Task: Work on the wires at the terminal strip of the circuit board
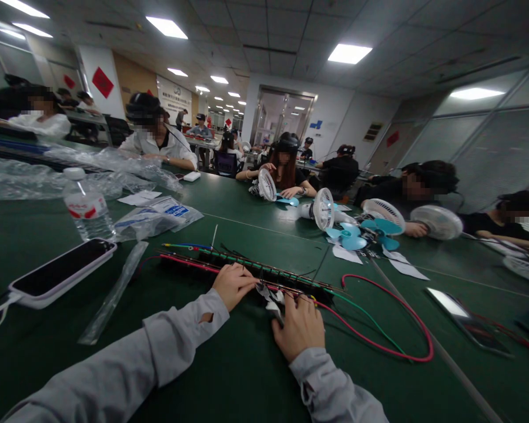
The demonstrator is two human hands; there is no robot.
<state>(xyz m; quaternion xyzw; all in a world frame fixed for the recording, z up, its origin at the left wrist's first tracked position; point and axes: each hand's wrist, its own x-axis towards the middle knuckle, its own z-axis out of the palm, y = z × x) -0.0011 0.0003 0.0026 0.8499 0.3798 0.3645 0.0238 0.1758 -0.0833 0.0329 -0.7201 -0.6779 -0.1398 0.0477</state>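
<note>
Both hands (234, 286) (301, 330) touch the long wire bundle (265, 271) along its near side.

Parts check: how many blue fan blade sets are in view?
3 visible: left set beside a co-worker's hand; middle set farther right, nearer the camera; right set just right of the middle one. Others may be hidden.

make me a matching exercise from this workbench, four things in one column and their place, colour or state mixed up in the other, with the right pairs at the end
1. wire bundle
2. red cable
3. phone on the left
4. fan blades

A. bends in a wide loop
B. light blue
C. at the fingers of the left hand and right hand
D. screen dark, white cord at one end

Right pairs: 1-C, 2-A, 3-D, 4-B
</note>
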